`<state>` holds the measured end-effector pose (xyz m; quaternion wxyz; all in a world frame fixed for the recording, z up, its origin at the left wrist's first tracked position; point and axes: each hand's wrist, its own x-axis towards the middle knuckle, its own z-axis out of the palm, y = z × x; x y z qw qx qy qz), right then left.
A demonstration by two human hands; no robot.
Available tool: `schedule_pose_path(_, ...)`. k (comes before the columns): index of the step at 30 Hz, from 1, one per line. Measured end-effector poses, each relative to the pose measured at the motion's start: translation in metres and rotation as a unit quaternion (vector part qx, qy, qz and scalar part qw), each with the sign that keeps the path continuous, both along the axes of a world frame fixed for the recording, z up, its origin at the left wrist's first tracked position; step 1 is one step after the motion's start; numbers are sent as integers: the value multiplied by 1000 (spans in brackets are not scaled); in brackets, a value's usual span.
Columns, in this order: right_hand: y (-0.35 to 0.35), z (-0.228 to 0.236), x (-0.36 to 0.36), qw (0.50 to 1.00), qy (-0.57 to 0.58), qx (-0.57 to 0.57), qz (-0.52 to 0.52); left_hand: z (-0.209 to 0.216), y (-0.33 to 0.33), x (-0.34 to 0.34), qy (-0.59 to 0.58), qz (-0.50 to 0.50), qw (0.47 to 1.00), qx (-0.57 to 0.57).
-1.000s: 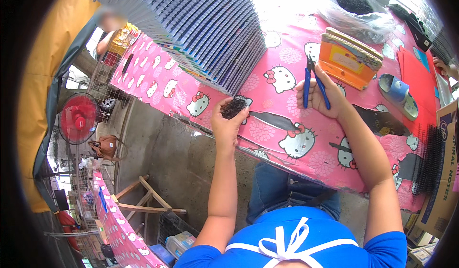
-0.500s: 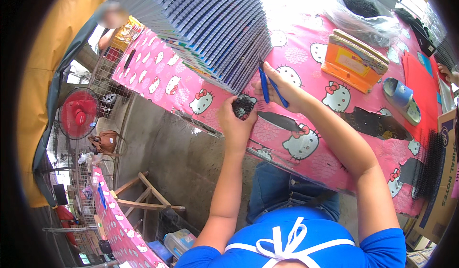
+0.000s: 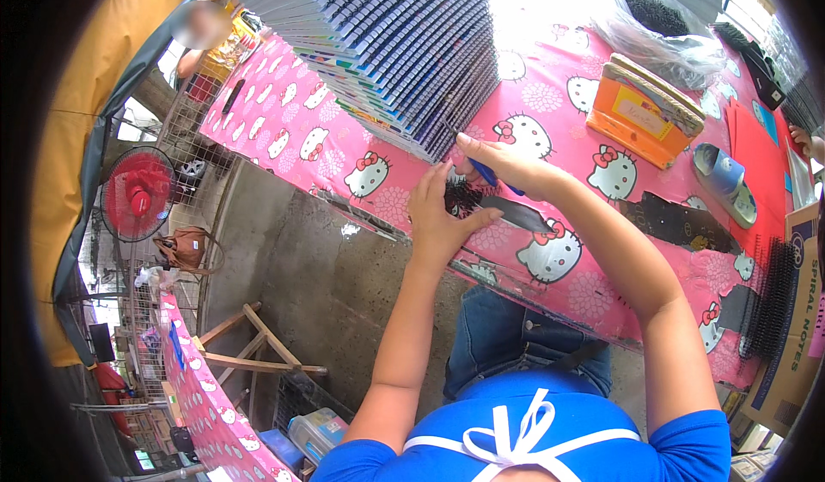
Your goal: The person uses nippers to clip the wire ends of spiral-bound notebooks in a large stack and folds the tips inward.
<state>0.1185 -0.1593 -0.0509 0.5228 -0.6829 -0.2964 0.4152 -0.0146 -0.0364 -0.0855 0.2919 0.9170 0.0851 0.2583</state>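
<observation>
A tall stack of spiral-bound notebooks (image 3: 412, 52) stands on the pink table, its coil edges facing right. My right hand (image 3: 516, 166) is closed round blue-handled pliers (image 3: 484, 171), their jaws at the stack's lower corner. My left hand (image 3: 438, 216) lies just in front of that corner, fingers stretched toward the stack and thumb spread to the right. Between its thumb and fingers sits a small clump of black bits (image 3: 461, 196), partly hidden by the hand. Whether the hand touches the clump, I cannot tell.
An orange box (image 3: 640, 112), a plastic bag of black coils (image 3: 657, 31) and a blue slipper (image 3: 722, 181) lie on the right. Black spiral coils (image 3: 771, 297) stand beside a carton (image 3: 795, 336). A red fan (image 3: 137, 194) is at left; another person's hand (image 3: 801, 138) shows at far right.
My left hand has opened from its cupped hold around the black clump, its fingers now reaching to the stack. The pliers' handles, spread apart before, are now mostly hidden within my right hand.
</observation>
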Motion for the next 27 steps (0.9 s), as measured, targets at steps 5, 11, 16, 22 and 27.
schedule_pose_path(5,-3,-9,1,989,133,36,-60,6,-9,0,17,-19,1000,2)
schedule_pose_path(11,-15,-11,6,985,148,40,-78,6,-11,13,15,-73,995,64)
schedule_pose_path(16,-41,-19,17,954,246,119,-127,5,-20,26,27,-90,988,126)
schedule_pose_path(22,-82,-21,28,929,306,141,-149,8,-23,43,6,-151,979,135)
schedule_pose_path(27,-118,-34,29,879,381,253,-136,6,-25,53,-21,-124,978,164)
